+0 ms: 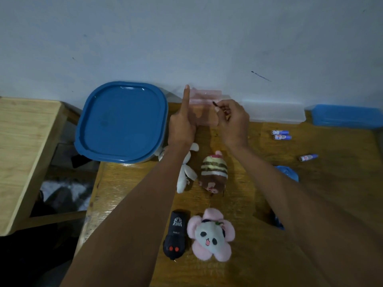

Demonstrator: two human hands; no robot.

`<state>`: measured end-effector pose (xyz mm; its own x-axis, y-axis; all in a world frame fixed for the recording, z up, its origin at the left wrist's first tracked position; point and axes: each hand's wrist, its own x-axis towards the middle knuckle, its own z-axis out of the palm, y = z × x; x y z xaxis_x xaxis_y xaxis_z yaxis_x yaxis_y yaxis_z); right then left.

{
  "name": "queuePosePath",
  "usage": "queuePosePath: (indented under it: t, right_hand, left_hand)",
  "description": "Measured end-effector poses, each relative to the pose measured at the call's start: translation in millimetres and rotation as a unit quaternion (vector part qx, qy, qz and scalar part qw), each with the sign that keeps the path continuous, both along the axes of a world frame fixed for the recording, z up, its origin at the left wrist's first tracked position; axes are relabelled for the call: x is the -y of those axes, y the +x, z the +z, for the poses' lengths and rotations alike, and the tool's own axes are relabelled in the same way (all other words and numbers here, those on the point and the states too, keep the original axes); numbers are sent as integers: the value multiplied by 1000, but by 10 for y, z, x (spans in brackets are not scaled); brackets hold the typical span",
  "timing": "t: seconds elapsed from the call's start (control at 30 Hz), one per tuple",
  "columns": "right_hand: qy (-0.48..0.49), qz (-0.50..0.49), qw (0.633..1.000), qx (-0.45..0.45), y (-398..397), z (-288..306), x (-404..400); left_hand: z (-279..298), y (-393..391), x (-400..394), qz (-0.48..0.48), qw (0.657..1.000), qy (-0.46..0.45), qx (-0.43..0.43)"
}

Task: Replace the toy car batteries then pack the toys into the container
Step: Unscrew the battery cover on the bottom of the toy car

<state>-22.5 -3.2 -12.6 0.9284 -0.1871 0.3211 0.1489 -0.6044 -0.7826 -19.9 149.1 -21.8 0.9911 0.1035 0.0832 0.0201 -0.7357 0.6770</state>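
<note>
Batteries (281, 135) lie loose on the wooden table (259, 255) well to the right of both hands: two side by side with their long axes running left to right, and a third battery (308, 157) a little nearer the person, tilted slightly. The right hand (232, 123) is the closer of the two to them. In the head view both hands are raised at the far edge of the table around a small translucent pink case (205, 106): the left hand (182, 127) steadies its left side with the index finger pointing straight up, and the right hand pinches a thin dark tool (217, 105), probably a small screwdriver, at the case's right edge. A remote control (175, 237) lies near the person between the forearms, beside a pink panda plush (210, 235); a striped plush (213, 172) and a white bunny plush (186, 170) lie further out. I cannot make out the toy car with certainty; a blue object (288, 172) shows partly behind the right forearm. The container, closed under its blue lid (122, 121), stands just left of the left hand, so packing looks not yet begun.
</note>
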Motion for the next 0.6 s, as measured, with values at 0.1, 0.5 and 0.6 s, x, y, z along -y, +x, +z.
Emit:
queuePosePath:
  t: [0.1, 0.5, 0.6]
  right_hand:
    - [49, -26, 998, 3, 86, 59, 28]
    - [-86, 50, 990, -95, -35, -161, 147]
    - [-68, 38, 989, -129, -86, -196, 110]
  left_hand:
    - [10, -7, 7, 1, 1000, -10, -3]
    - [43, -21, 41, 15, 999, 16, -41]
    - [9, 12, 36, 8, 999, 36, -40]
